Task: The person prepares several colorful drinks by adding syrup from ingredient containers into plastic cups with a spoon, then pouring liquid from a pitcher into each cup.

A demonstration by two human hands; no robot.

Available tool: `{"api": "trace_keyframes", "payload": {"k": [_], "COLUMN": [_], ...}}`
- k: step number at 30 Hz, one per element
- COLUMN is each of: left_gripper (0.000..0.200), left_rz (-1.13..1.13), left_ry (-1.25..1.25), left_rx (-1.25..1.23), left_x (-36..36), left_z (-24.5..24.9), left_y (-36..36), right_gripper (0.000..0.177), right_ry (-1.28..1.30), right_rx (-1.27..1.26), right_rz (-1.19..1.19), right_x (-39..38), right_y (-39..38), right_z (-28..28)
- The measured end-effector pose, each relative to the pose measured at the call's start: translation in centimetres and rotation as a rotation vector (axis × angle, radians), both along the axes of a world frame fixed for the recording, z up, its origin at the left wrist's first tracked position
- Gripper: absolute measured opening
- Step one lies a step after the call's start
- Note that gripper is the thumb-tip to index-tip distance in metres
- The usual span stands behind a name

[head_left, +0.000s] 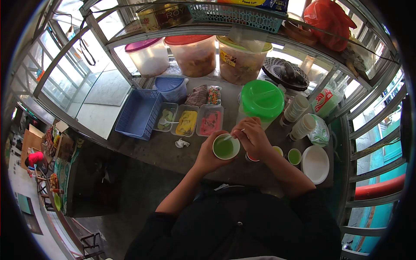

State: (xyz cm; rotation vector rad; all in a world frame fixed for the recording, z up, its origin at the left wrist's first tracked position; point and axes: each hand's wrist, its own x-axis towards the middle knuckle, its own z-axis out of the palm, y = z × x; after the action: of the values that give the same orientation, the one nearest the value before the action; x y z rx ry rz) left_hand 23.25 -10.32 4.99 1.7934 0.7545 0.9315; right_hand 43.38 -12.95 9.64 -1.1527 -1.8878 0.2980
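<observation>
A white cup [225, 146] with green contents is held in my left hand [206, 155], its fingers wrapped round the side. My right hand [254, 138] pinches the handle of a white spoon [227, 138], whose lower end is in the cup. Just beyond my hands stand open tubs with pink [210, 121], yellow [187, 122] and pale green [166, 118] contents. To the right of my right wrist is another cup of green [294, 156]; a yellow one [277, 151] and a red one [252, 158] are partly hidden by my right hand and forearm.
A green-lidded container [262, 100] stands beyond my right hand. Stacked paper cups [302, 127] and white plates [315, 164] are at the right. A blue basket [138, 114] sits at the left, with large lidded tubs [190, 56] behind. At far left, a person in red [36, 159] is visible.
</observation>
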Motion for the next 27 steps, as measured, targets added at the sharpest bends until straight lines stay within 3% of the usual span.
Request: {"api": "trace_keyframes", "payload": {"k": [8,14,17,27], "left_gripper": [0.073,0.073,0.074,0.074], "left_rz": [0.056,0.081,0.077,0.116], "left_ry": [-0.083,-0.089,-0.078,-0.051], "left_rx": [0.036,0.017,0.069,0.074], "left_x": [0.3,0.6,0.9,1.4], "left_z": [0.9,0.9,1.1,0.1], "left_y": [0.6,1.1,1.1,1.0], "right_gripper": [0.01,0.01,0.007,0.009], "right_ry": [-0.144,0.007,-0.045,0.052], "right_rx": [0.123,0.083,0.148,-0.014], "right_rz": [-0.05,-0.028,-0.091,-0.102], "right_x": [-0.5,-1.2,-0.6,0.9], "right_y": [-0.5,-0.4,-0.3,0.4], "right_z": [1.6,0.0,1.2,-0.6]}}
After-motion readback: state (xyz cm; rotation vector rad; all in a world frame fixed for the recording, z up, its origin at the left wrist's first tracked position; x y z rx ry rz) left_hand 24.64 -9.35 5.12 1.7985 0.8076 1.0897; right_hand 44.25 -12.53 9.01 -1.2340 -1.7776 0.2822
